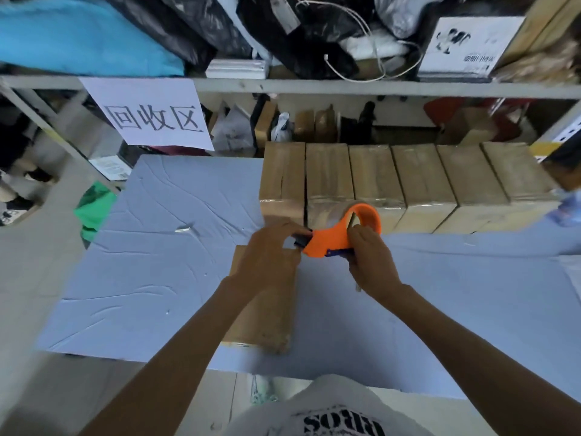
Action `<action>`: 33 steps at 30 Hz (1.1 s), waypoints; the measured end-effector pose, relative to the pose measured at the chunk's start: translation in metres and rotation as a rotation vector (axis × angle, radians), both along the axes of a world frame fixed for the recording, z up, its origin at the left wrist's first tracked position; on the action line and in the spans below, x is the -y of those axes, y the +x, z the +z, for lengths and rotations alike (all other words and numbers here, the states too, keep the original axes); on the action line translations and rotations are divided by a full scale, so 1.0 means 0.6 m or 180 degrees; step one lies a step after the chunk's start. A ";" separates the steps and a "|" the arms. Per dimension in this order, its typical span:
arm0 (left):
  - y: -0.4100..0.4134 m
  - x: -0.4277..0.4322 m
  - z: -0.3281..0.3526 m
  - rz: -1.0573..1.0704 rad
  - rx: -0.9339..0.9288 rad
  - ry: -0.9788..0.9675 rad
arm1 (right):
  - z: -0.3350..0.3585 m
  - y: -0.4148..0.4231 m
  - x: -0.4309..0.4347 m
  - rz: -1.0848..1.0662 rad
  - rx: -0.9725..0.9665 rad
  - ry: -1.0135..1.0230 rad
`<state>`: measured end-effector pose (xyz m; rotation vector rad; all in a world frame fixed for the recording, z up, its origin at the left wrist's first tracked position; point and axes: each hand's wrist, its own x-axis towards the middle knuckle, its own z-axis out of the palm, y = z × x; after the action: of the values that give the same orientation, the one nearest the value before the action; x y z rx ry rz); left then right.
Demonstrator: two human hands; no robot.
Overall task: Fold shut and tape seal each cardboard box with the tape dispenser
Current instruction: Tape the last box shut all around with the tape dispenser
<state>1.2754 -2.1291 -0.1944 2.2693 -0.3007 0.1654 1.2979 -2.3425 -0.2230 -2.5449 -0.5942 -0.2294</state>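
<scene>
Cardboard box flat on the blue desk, beneath both wrists, top folded shut; tape on it not discernible. Just above its far end, orange tape dispenser: right hand with fingers clamped round the handle, left hand with fingers pinching the nose. Behind, row of six boxes already taped. By judgement, sealing of this box under way, probably the last one in view.
</scene>
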 end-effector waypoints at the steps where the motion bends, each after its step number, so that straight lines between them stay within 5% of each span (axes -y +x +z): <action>1: -0.002 -0.003 0.007 -0.0056 -0.0052 -0.0002 | 0.005 0.004 0.003 0.0057 -0.0246 -0.0008; 5: -0.005 -0.012 0.023 -0.0112 -0.0850 -0.0206 | 0.030 0.024 0.013 0.0387 -0.2043 0.0387; 8: 0.018 -0.027 0.015 0.0213 -0.1805 -0.0198 | 0.040 0.031 0.016 0.0529 -0.2160 0.0463; 12: 0.033 -0.052 0.008 0.0203 -0.3072 -0.1686 | 0.047 0.046 0.019 0.0573 -0.2196 0.0581; 21: 0.068 -0.039 -0.027 0.0896 -0.1911 -0.0926 | 0.057 0.076 0.009 0.0706 -0.2233 0.0589; 26: 0.077 -0.024 -0.023 0.1023 -0.2021 -0.1370 | 0.053 0.084 0.004 0.0498 -0.1960 0.0429; 33: 0.105 -0.016 -0.033 0.1425 -0.2115 -0.0729 | 0.052 0.086 -0.014 0.0468 -0.1301 0.0034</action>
<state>1.3384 -2.1194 -0.2140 1.9971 0.5481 -0.3102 1.3496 -2.3344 -0.1921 -2.4232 -0.6083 0.3313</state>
